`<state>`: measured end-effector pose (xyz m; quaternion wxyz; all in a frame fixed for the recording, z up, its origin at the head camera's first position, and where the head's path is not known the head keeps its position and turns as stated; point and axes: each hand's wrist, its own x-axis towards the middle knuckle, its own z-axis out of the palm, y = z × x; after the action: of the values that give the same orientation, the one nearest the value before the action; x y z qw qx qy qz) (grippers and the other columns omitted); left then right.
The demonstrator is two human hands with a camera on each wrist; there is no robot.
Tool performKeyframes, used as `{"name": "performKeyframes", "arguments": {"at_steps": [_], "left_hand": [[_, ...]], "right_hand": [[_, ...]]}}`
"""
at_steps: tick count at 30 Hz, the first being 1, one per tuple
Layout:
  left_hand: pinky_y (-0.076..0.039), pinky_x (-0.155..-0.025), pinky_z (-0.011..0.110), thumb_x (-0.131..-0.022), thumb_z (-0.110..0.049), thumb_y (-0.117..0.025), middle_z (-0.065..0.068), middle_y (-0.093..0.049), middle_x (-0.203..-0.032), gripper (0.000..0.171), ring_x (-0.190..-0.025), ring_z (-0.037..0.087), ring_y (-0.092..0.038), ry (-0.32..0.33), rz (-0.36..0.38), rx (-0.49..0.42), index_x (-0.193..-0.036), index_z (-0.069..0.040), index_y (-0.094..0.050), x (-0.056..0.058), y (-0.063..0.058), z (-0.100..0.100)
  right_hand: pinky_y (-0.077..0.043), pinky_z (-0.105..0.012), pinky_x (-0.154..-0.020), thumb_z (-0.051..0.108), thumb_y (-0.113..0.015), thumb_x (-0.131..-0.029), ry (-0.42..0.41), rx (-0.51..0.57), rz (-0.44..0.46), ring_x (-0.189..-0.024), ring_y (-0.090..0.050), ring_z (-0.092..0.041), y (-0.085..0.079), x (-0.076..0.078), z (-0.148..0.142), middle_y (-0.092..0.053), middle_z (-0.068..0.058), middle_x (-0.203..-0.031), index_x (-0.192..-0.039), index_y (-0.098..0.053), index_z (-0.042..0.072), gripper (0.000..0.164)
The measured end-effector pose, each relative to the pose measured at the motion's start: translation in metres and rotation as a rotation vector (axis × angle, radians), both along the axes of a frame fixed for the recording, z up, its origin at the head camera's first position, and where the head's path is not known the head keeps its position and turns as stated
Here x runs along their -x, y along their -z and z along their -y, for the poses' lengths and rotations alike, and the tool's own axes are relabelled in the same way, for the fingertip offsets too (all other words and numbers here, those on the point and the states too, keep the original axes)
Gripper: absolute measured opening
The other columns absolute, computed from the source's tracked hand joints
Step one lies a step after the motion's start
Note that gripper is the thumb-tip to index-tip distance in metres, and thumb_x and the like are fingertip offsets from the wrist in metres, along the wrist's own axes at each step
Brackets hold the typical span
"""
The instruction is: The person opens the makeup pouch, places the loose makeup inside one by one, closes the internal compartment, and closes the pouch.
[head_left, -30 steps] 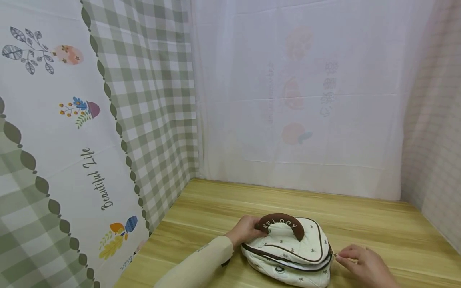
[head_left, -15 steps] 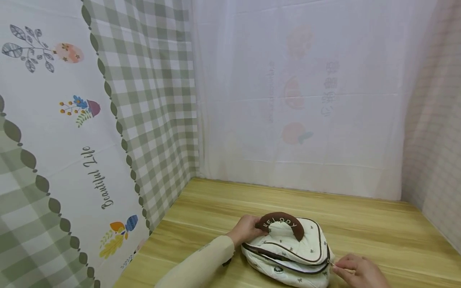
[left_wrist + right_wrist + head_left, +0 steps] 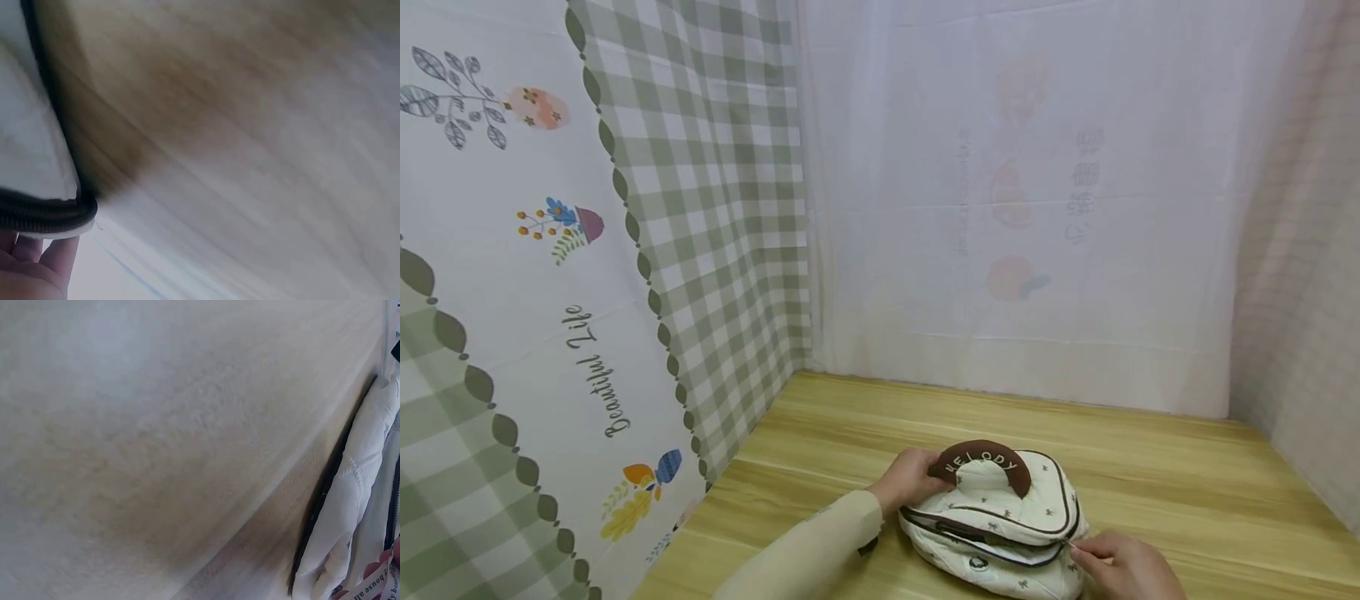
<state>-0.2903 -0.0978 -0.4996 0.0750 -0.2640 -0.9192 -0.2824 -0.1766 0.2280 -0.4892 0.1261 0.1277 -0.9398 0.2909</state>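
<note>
A white quilted bag [image 3: 1045,500] with small dark bow prints lies on the table, its brown curved handle [image 3: 987,454] lettered "MELODY". My left hand [image 3: 910,481] grips the bag's left side near the handle's end. In the left wrist view, its fingers [image 3: 59,259] lie against the zipped edge [image 3: 44,215]. At the front right corner, my right hand [image 3: 1123,564] pinches the zip's pull. A lettered ribbon [image 3: 375,584] shows at those fingers in the right wrist view. Along the front, the dark zip [image 3: 977,543] gapes, with pale lining visible inside.
The bag rests on a wood-grain table [image 3: 850,425]. A green checked cloth [image 3: 730,183] hangs at the left and a white sheet [image 3: 887,208] at the back. Another pale cloth [image 3: 1300,333] hangs on the right side.
My right hand has moved left and slightly down, bringing the zip's pull from the bag's right side round to its front corner. My left hand stays on the bag's left side.
</note>
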Motion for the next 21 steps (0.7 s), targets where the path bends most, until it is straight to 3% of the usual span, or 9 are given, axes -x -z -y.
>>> {"name": "performKeyframes", "arguments": {"at_steps": [3,6,11,15,21], "left_hand": [[-0.046,-0.070,0.017,-0.081,-0.029,-0.083,-0.013,-0.069,-0.081,0.018,-0.073,-0.002,-0.057,0.002,-0.002,0.024,-0.091,-0.018,-0.073,-0.002,-0.003,0.004],[-0.045,-0.066,0.017,-0.081,-0.032,-0.082,-0.015,-0.066,-0.077,0.018,-0.069,-0.002,-0.054,0.005,-0.013,0.046,-0.088,-0.020,-0.072,-0.005,-0.006,0.008],[-0.041,-0.056,0.018,-0.080,-0.035,-0.082,-0.017,-0.058,-0.070,0.020,-0.061,-0.001,-0.048,-0.012,-0.014,0.055,-0.081,-0.021,-0.068,-0.012,-0.014,0.016],[-0.038,-0.053,0.019,-0.081,-0.034,-0.081,-0.015,-0.053,-0.067,0.026,-0.059,0.001,-0.044,-0.013,-0.008,0.067,-0.072,-0.020,-0.061,-0.023,-0.021,0.020],[-0.038,-0.054,0.021,-0.081,-0.039,-0.080,-0.011,-0.051,-0.071,0.032,-0.063,0.003,-0.044,-0.028,-0.059,0.131,-0.069,-0.017,-0.061,-0.042,-0.027,0.017]], "right_hand": [[-0.050,-0.032,-0.071,0.028,-0.076,-0.086,0.049,0.022,0.139,-0.082,-0.063,-0.010,-0.010,0.003,0.005,-0.072,0.003,-0.088,-0.090,-0.080,0.017,0.012],[-0.050,-0.034,-0.074,0.028,-0.073,-0.090,0.078,0.042,0.191,-0.086,-0.063,-0.013,-0.017,0.011,0.007,-0.073,0.001,-0.092,-0.094,-0.080,0.017,0.013],[-0.049,-0.037,-0.072,0.025,-0.072,-0.090,0.065,0.022,0.118,-0.087,-0.064,-0.015,-0.019,0.033,0.008,-0.074,-0.002,-0.098,-0.094,-0.081,0.017,0.013],[-0.051,-0.044,-0.076,0.027,-0.069,-0.092,0.044,0.024,0.100,-0.092,-0.068,-0.026,-0.019,0.054,0.006,-0.074,-0.007,-0.100,-0.097,-0.081,0.013,0.019],[-0.051,-0.052,-0.081,0.029,-0.066,-0.094,0.018,0.005,0.091,-0.100,-0.067,-0.038,-0.024,0.080,0.006,-0.074,-0.012,-0.103,-0.098,-0.080,0.010,0.024]]}}
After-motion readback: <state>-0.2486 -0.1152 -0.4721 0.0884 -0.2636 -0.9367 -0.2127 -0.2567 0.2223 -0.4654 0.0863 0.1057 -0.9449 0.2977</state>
